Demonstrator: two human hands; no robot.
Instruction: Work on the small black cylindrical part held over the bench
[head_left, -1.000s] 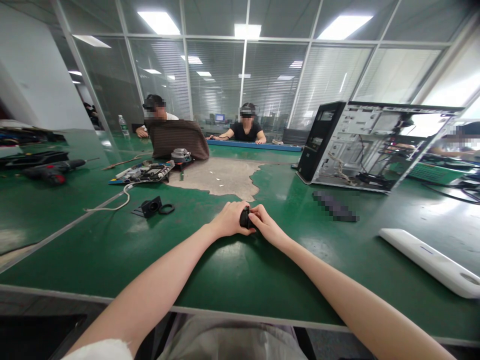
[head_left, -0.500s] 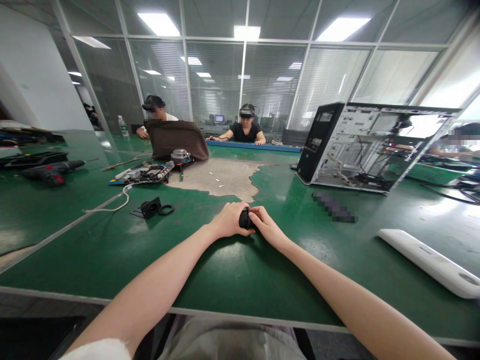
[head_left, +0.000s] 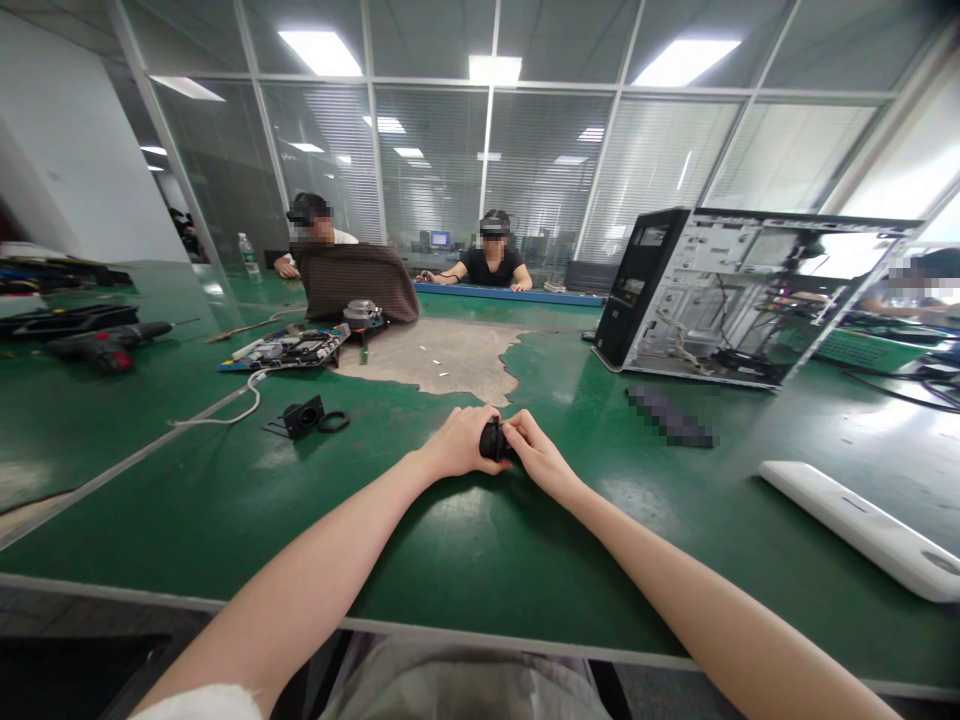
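A small black round part [head_left: 491, 440], shaped like a short lens barrel, is held between my hands just above the green table. My left hand [head_left: 459, 441] wraps around it from the left, thumb below and fingers over the top. On its right side the bent fingers of my right hand [head_left: 536, 455] pinch at the edge. What lies under those fingertips is hidden. To the left on the table are a black bracket with a round opening [head_left: 302, 417] and a thin black ring [head_left: 334, 422] beside it.
An opened computer case [head_left: 720, 300] stands at the right, with a blurred dark object [head_left: 670, 416] before it. A long white device [head_left: 859, 530] lies near the right edge. Circuit boards [head_left: 289, 347] and a drill [head_left: 112, 345] are at left. Two people sit across the table; another is far right.
My right fingers have bent and shifted slightly on the black part's edge. My left hand keeps its hold. The whole view has moved a little.
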